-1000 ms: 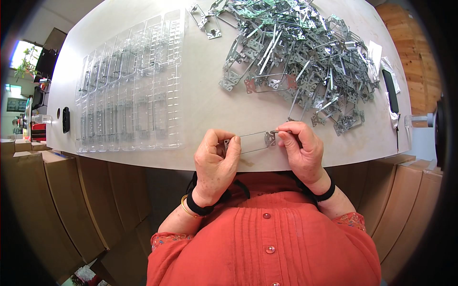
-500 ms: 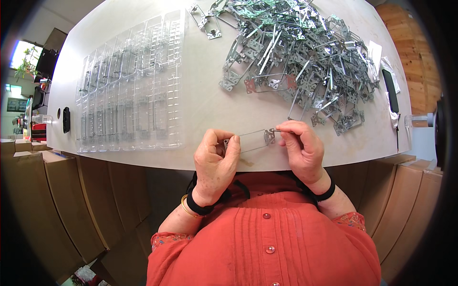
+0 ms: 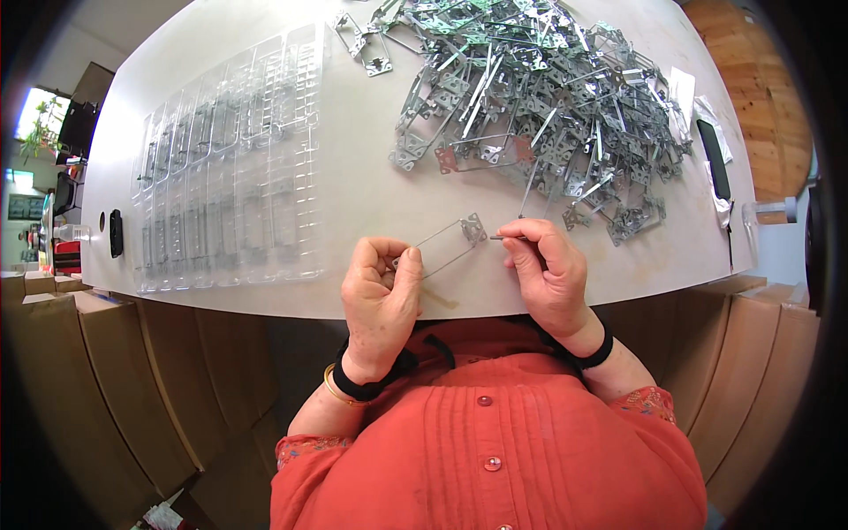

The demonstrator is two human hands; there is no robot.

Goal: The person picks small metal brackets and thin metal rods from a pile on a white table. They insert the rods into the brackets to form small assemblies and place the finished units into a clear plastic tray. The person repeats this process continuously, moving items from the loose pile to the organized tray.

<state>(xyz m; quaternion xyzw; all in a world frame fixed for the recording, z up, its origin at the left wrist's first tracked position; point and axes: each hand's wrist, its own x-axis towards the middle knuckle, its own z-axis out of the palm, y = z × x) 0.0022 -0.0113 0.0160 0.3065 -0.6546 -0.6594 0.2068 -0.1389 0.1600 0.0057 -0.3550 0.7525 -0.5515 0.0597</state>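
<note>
Between thumb and fingers, my left hand [image 3: 382, 296] pinches one end of a metal frame [image 3: 473, 230], two thin rods joined by a perforated end plate. That far plate points up and to the right, just short of my right hand [image 3: 549, 274]. My right thumb and forefinger are closed on a small, thin dark metal tool [image 3: 505, 237]; its exact kind is too small to make out. Its tip lies close to the frame's end plate, with a narrow gap between them. My fingers hide the frame's near end.
A large heap of similar metal frames [image 3: 539, 106] covers the far right of the table [image 3: 353, 177]. Clear plastic trays [image 3: 231, 177] holding metal parts stand at left. A phone [image 3: 714, 159] lies at the right edge, a black object [image 3: 116, 233] at the left. Cardboard boxes [image 3: 115, 380] flank me.
The metal frame's far end has swung upward and away from my right hand, leaving a gap to the tool. The whole view has shifted slightly.
</note>
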